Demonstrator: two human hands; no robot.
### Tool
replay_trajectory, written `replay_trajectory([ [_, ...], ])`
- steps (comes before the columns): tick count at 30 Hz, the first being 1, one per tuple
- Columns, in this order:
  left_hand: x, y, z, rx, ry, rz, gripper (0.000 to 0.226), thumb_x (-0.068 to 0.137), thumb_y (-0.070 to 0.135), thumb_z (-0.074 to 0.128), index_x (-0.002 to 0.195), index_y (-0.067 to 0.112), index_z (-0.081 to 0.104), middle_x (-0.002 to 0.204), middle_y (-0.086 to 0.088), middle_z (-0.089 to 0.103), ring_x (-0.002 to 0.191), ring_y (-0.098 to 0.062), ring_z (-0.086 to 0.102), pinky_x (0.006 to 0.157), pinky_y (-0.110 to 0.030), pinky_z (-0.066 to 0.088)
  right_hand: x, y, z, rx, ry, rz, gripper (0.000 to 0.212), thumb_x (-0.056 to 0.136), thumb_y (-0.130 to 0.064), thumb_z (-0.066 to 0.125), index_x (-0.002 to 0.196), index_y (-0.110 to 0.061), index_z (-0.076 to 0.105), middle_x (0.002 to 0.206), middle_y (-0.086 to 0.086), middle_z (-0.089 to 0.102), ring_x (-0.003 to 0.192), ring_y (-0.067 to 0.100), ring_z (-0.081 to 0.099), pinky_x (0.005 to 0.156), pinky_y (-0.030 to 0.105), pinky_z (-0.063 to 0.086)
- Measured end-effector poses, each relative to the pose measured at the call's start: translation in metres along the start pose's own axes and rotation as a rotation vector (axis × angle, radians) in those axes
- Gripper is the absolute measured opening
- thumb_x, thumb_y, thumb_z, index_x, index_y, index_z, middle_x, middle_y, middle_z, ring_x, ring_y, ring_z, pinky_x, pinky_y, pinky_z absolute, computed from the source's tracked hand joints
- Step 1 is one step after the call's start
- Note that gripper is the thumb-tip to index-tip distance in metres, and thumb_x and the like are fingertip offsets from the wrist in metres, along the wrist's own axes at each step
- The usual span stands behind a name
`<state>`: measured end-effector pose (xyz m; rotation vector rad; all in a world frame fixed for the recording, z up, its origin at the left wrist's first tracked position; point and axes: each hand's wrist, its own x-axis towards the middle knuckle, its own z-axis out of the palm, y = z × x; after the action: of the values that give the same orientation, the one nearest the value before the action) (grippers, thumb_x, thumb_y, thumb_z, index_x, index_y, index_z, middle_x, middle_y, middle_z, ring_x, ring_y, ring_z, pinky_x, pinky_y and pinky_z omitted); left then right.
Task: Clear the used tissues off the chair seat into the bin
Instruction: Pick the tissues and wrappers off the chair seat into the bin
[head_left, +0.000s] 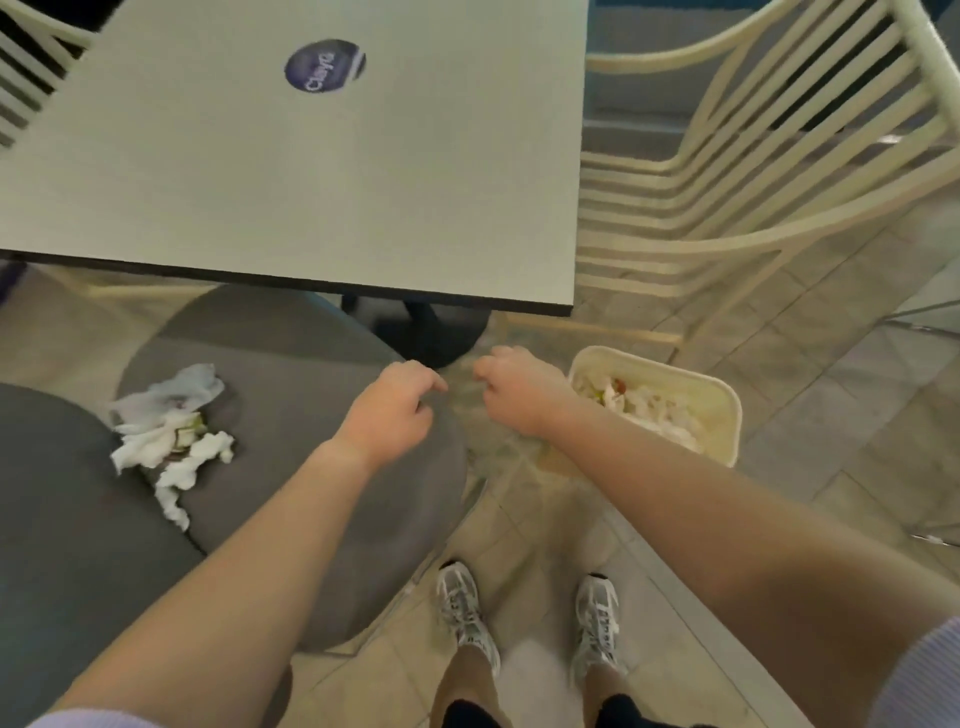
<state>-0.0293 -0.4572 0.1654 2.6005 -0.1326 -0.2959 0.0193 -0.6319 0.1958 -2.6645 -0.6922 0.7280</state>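
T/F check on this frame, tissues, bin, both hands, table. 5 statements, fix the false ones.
1. The used tissues lie on the grey chair seat. True.
2. The bin is empty. False: crumpled waste already lies in it.
3. The left hand grips a tissue. False: its fingers are loosely curled and hold nothing.
4. The right hand is beside the bin, also holding nothing. True.
5. The table has tissues on it. False: only a round dark sticker shows on its top.
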Motion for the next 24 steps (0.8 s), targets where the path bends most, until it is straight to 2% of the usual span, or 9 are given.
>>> replay_trajectory([
  [5,-0.036,-0.073,-0.021,0.024,-0.002,-0.140,0.035,0.077,-0.001,0.051,0.107,0.012,0.062,0.109,-0.007,0.057,0.107,-0.027,0.046,0.091,-0.040,0.042,0.039,-0.069,0.021,-0.016,-0.076,-0.044,0.036,0.089,-0.011,0.040,0.123,-0.012,0.051,0.120,0.010,0.049,0.116,0.029,0.044,0.092,0.044,0.047],
  [11,-0.065,-0.147,-0.039,0.051,0.086,-0.334,0.040,0.073,0.000,0.053,0.110,0.012,0.062,0.111,-0.011,0.055,0.105,-0.033,0.046,0.086,-0.044,0.044,0.088,-0.139,0.043,-0.052,-0.121,-0.156,0.036,0.089,-0.011,0.041,0.124,-0.010,0.048,0.120,0.013,0.047,0.117,0.032,0.043,0.092,0.043,0.046],
  [14,-0.077,-0.176,-0.039,0.047,0.110,-0.430,0.040,0.075,0.003,0.055,0.114,0.012,0.059,0.114,-0.011,0.052,0.108,-0.033,0.045,0.086,-0.044,0.043,0.112,-0.167,0.057,-0.075,-0.178,-0.224,0.036,0.090,-0.011,0.041,0.126,-0.010,0.045,0.122,0.013,0.045,0.117,0.032,0.041,0.089,0.042,0.046],
  [18,-0.090,-0.215,-0.039,0.027,0.151,-0.600,0.039,0.079,0.008,0.056,0.118,0.013,0.057,0.118,-0.010,0.049,0.114,-0.031,0.041,0.088,-0.044,0.042,0.154,-0.198,0.075,-0.124,-0.246,-0.338,0.039,0.092,-0.015,0.042,0.130,-0.011,0.043,0.127,0.013,0.043,0.120,0.034,0.039,0.094,0.047,0.045],
  [24,-0.105,-0.267,-0.046,-0.002,0.244,-0.810,0.042,0.078,0.010,0.056,0.119,0.017,0.057,0.122,-0.004,0.048,0.116,-0.027,0.039,0.089,-0.041,0.041,0.219,-0.241,0.103,-0.187,-0.345,-0.455,0.042,0.094,-0.023,0.048,0.134,-0.013,0.040,0.134,0.010,0.040,0.125,0.032,0.038,0.097,0.046,0.043],
])
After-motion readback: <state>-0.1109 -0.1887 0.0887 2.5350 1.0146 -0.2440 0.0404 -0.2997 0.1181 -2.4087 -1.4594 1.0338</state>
